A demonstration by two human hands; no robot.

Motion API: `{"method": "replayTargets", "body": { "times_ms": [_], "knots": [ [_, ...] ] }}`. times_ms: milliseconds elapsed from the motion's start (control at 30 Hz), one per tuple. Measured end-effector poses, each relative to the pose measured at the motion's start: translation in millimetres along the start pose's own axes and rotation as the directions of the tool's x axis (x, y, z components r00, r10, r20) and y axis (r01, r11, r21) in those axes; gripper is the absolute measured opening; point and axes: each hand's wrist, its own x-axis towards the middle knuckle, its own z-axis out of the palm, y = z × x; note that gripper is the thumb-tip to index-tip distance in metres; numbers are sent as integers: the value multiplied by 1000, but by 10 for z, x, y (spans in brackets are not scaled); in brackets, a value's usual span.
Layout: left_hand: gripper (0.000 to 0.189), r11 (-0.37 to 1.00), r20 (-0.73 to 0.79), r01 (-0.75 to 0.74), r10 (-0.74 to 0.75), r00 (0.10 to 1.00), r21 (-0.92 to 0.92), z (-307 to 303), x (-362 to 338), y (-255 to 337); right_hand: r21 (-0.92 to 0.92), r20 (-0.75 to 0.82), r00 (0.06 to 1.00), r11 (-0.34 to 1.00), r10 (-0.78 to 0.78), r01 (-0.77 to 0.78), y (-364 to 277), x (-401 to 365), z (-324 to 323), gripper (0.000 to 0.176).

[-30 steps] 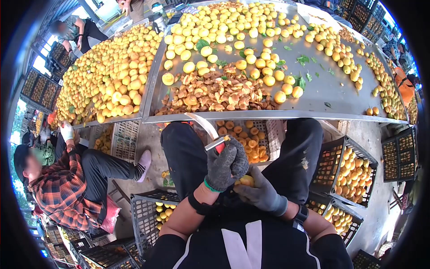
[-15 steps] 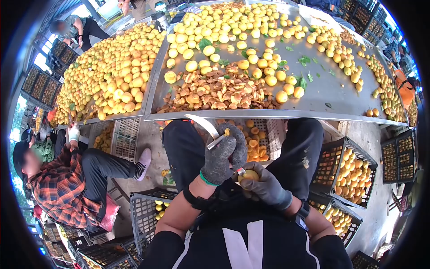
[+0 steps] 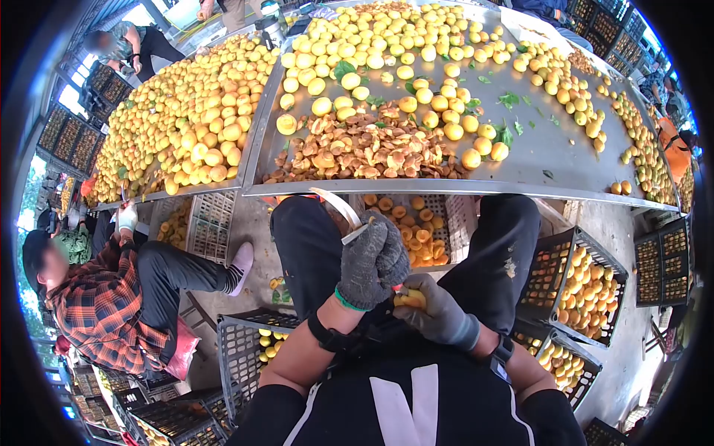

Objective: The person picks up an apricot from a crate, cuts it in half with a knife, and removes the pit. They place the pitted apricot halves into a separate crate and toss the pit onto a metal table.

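Observation:
My left hand, in a dark grey knit glove, is closed round a tool with a curved metal blade that points up and left. A red-tipped bit of the tool shows below the fist, by the fruit. My right hand, in a smoother grey glove, holds a yellow-orange fruit between thumb and fingers, close under the left hand. Beyond my knees, a metal table bears a heap of brown-orange fruit pieces and many whole yellow fruits.
Below the table edge, a crate holds orange fruit pieces. Black crates of fruit stand at my right and left. A person in a checked shirt sits at the left; other people are farther back.
My left hand's fingers have closed in, and the small yellow piece near the blade is no longer visible. The fruit in my right hand has turned slightly.

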Motion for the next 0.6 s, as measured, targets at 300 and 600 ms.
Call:
{"method": "replayTargets", "body": {
  "times_ms": [300,600],
  "knots": [
    [22,999,-88,-28,25,996,-27,-49,113,-34,-279,-185,959,947,-216,159,75,41,46,44],
    [18,990,13,34,-36,999,136,123,56,-1,688,337,777,425,531,-589,-309,94,-164,46]
  ]
}}
